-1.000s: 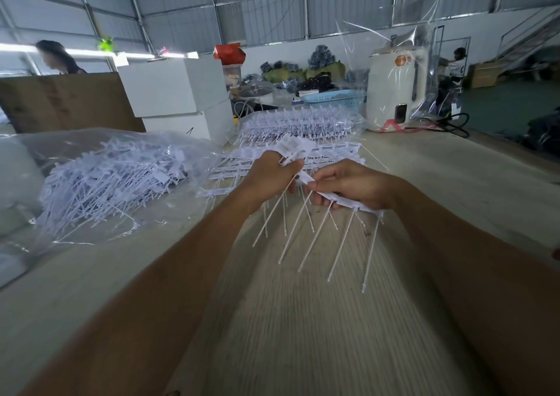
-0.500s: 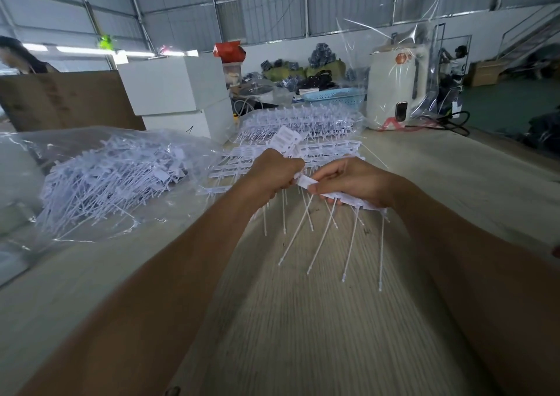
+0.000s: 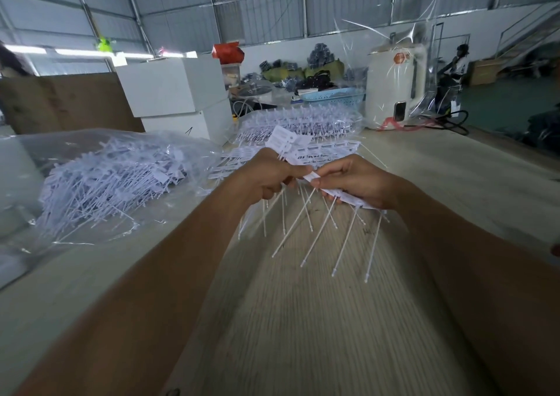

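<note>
Over the table [image 3: 303,320], the tails [image 3: 319,232] hang steeper than a second ago, and the left hand [image 3: 266,177] has rolled tighter against the strip [image 3: 354,200], so another seal looks about to snap off. The left fist grips a bunch [image 3: 281,139] of loose seals, tags up. The right hand [image 3: 360,183] pinches the white strip, its thin tails fanning down. Beyond lie stacks [image 3: 303,122] and a bag [image 3: 106,177].

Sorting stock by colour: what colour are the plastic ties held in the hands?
The ties are white; clearest in the head view.
</note>
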### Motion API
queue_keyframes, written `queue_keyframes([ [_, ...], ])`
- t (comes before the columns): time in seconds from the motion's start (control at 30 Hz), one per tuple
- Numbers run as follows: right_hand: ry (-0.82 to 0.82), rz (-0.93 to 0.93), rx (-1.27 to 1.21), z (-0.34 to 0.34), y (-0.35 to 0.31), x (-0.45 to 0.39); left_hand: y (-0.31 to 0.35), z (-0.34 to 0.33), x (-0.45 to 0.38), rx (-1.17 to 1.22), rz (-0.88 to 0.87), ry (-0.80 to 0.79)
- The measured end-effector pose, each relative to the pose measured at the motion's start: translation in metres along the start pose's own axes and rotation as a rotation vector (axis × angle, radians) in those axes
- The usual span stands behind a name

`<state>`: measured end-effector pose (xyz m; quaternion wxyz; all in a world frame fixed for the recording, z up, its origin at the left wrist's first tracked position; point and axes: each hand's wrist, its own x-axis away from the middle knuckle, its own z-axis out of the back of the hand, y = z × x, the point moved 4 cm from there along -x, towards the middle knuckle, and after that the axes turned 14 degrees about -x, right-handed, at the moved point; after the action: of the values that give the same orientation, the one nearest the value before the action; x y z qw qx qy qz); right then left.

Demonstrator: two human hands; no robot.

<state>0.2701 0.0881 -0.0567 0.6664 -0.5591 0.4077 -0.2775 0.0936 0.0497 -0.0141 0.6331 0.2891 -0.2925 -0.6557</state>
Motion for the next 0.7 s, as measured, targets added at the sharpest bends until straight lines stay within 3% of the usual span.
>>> queue_keyframes([
  [0.17, 0.011, 0.022, -0.01, 0.002, 0.003, -0.003, 0.002, 0.0, 0.002, -0.119, -0.042, -0.006],
  [0.4, 0.033, -0.019, 0.049, 0.009, 0.006, -0.005, 0.023, 0.037, 0.002, 0.097, -0.161, 0.191],
  [0.5, 0.042, -0.033, 0.016, 0.01, 0.006, -0.005, 0.014, 0.031, -0.001, 0.124, -0.092, 0.177],
  [0.6, 0.038, -0.02, -0.022, 0.011, 0.006, -0.005, 0.004, 0.013, -0.006, 0.016, -0.012, 0.169],
  [0.7, 0.014, 0.003, -0.087, 0.006, 0.006, -0.004, -0.001, -0.001, -0.009, -0.088, -0.046, 0.145],
])
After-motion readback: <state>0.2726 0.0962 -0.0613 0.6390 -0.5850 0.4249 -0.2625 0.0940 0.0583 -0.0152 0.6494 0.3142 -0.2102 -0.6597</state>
